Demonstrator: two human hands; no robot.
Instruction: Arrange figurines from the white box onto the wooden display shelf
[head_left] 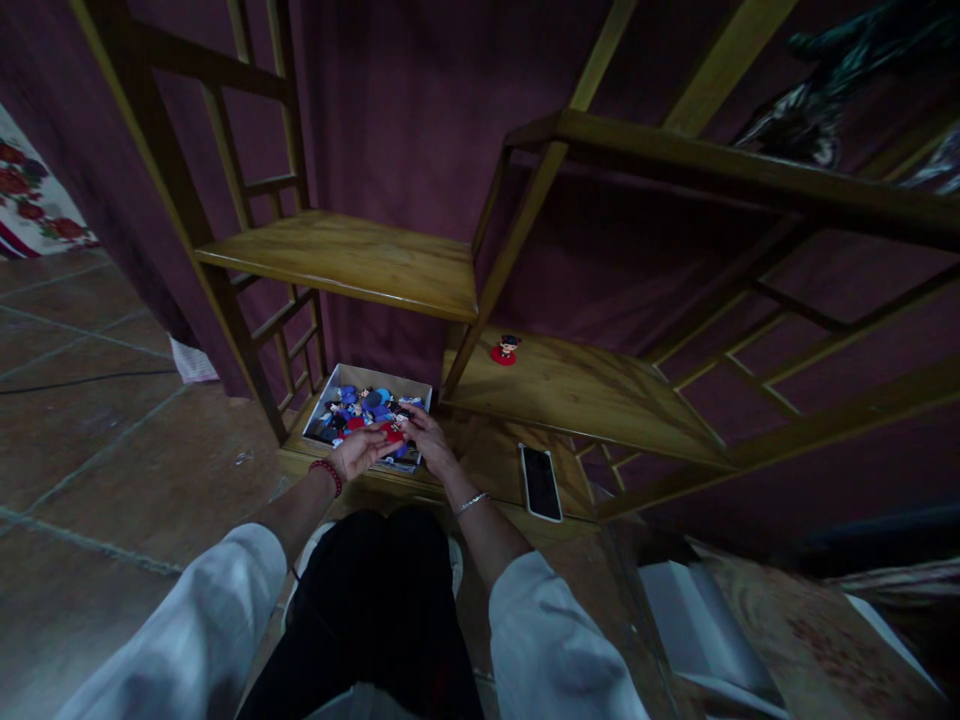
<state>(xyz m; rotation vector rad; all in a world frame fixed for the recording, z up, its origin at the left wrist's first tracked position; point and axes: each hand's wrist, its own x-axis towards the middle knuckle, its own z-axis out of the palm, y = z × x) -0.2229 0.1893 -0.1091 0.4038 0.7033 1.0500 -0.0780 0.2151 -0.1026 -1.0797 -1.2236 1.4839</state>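
Observation:
Over a shallow cardboard box (421, 390) of small figures, both of my hands meet around one small figurine (393, 431) with a red base and a dark head. My left hand (361, 452), with a red bead bracelet at its wrist, has its fingers closed on the red base. From the other side my right hand (427, 438), a silver bangle on that wrist, pinches the figurine's upper part. Blue, black and red figures (375, 402) lie jumbled in the box. Another figurine (506, 349) with a red base stands upright on the wooden shelf to the right.
The wooden shelf unit (345, 255) has boards at several heights, with slanting posts close to my hands. A phone (540, 482) lies on the bottom board, right of my hands. A white box-like object (701, 630) is at lower right. Tiled floor (112, 420) extends left.

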